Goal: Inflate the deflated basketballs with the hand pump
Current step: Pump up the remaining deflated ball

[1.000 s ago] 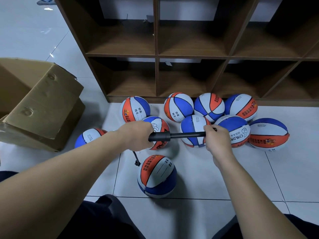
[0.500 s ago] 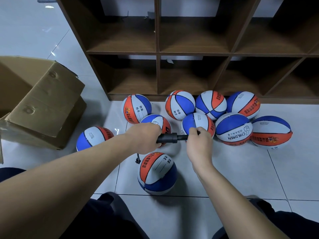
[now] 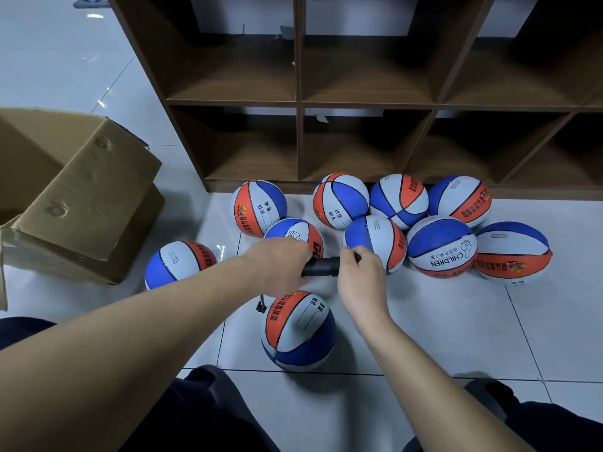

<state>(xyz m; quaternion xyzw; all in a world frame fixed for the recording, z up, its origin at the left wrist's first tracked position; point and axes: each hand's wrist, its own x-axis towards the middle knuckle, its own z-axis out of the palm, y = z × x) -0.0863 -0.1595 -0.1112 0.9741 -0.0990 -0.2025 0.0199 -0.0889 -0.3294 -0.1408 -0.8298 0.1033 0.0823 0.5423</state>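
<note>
Black pump [image 3: 321,266] lies level between the two hands in the head view, just above the near ball [image 3: 298,331]. The left hand [image 3: 277,265] has its fingers curled round the pump barrel, so that grip clamps the barrel. The right hand [image 3: 360,275] has its fingers curled round the pump's handle end, close against the barrel; only a short stretch of black shows between the two hands. A thin black hose [image 3: 261,305] drops from under the left hand to the upper left side of the near ball, where it meets the ball's skin.

The near ball sits on the tiled floor [image 3: 456,321] alone, in front of the person's dark-clad knees [image 3: 202,409]. It is orange, white and blue with printed lines on the white panel.

Beyond the hands eight more balls of the same colours lie on the floor. One ball [image 3: 179,264] rests apart at left, near a cardboard box [image 3: 81,203]. The others crowd together before a brown wooden shelf [image 3: 298,102], several touching. One at right reads CHILDREN [image 3: 442,246]. The rightmost ball [image 3: 512,252] looks flattened and oval.

The shelf's open compartments are dark inside. The box stands at left with a flap folded over
</note>
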